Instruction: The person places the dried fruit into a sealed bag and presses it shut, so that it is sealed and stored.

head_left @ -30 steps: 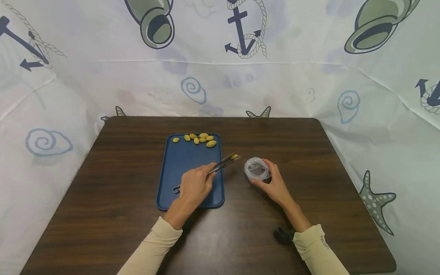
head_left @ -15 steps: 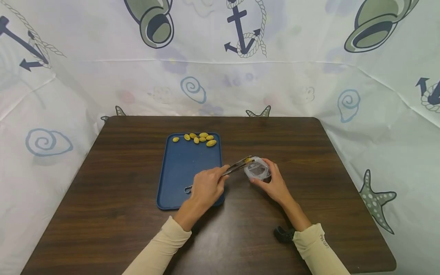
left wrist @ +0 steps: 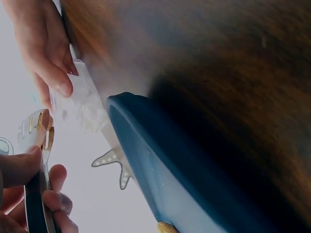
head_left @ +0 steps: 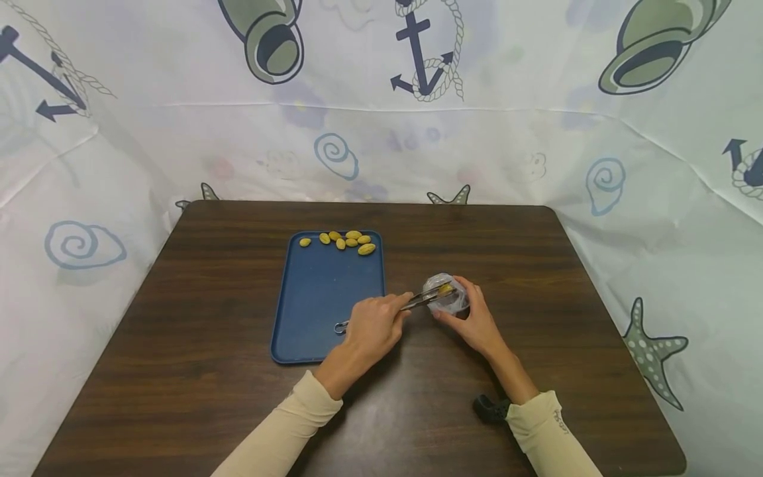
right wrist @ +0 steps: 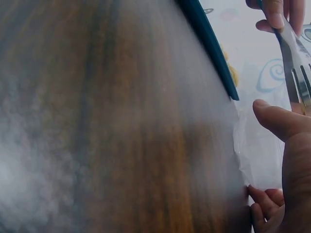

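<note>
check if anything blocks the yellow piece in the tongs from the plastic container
Nothing visible does: in the head view, the tongs in the left hand hold the yellow piece over the plastic container, whose right side the right hand grips.

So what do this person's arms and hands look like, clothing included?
The left hand and right hand wear no gloves. The left sleeve and right sleeve are plain cream; the right has a small dark marking near its cuff. A black piece juts out there, its purpose unclear.
</note>
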Demonstrator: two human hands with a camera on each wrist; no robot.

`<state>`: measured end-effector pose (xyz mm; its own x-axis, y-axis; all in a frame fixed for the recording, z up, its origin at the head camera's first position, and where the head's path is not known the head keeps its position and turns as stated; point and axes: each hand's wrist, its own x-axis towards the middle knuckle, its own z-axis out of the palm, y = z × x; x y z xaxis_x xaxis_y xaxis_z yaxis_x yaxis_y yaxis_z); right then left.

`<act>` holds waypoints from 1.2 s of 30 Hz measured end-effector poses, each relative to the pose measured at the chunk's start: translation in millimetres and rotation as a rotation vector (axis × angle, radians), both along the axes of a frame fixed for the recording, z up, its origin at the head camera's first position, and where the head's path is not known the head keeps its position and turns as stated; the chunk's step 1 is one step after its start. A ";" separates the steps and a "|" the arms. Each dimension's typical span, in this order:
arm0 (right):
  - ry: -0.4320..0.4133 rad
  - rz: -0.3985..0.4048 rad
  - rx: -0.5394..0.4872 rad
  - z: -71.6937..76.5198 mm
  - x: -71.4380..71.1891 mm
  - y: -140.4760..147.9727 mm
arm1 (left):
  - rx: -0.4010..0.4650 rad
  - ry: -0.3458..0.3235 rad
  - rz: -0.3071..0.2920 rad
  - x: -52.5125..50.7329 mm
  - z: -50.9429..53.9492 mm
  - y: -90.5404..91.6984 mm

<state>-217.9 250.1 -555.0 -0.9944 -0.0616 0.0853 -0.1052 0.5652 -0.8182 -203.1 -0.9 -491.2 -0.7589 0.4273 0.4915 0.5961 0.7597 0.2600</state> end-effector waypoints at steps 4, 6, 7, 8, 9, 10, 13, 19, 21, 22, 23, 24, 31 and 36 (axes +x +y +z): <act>-0.002 -0.003 -0.004 0.4 0.5 -0.4 | -0.006 0.002 0.004 0.4 -1.3 0.2; 0.002 -0.004 -0.009 0.7 0.2 -0.5 | -0.008 -0.004 0.007 0.4 -1.0 -0.1; 0.003 -0.004 -0.012 1.1 0.0 -0.7 | -0.008 -0.003 0.009 0.5 -0.8 -0.8; 0.005 -0.003 -0.012 1.2 -0.1 -0.7 | -0.011 -0.004 0.012 0.5 -0.4 -1.5; 0.007 0.000 -0.011 1.6 -0.1 -0.8 | -0.010 -0.004 0.014 0.6 0.0 -2.2; 0.007 0.001 -0.011 1.9 -0.1 -0.9 | -0.013 0.000 0.017 0.7 0.5 -3.2; 0.001 0.001 -0.009 2.4 0.3 -0.8 | -0.016 0.016 0.029 0.5 1.1 -6.5; -0.008 -0.003 -0.002 2.3 1.1 -0.5 | -0.022 0.021 0.058 -1.4 0.8 -14.4; -0.007 -0.006 -0.001 2.3 1.5 -0.7 | -0.027 0.014 0.067 -1.9 1.1 -17.4; -0.007 -0.005 -0.001 2.4 1.6 -0.8 | -0.028 0.013 0.072 -2.3 1.2 -19.0; -0.007 -0.005 0.000 2.5 1.6 -0.9 | -0.028 0.014 0.078 -2.7 1.5 -20.6; -0.007 -0.004 0.000 2.6 1.6 -0.8 | -0.029 0.015 0.082 -3.0 1.8 -22.1; -0.003 -0.006 0.000 2.9 1.4 -0.9 | 0.001 0.027 0.111 -6.5 3.4 -30.8; 0.000 -0.008 -0.007 2.4 0.7 -0.6 | 0.014 0.007 0.132 -10.3 3.7 -37.4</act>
<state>-217.2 249.5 -552.6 -0.9949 -0.0531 0.0852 -0.1003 0.5607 -0.8219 -213.4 -38.3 -487.5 -0.8048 0.3167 0.5020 0.4926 0.8282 0.2672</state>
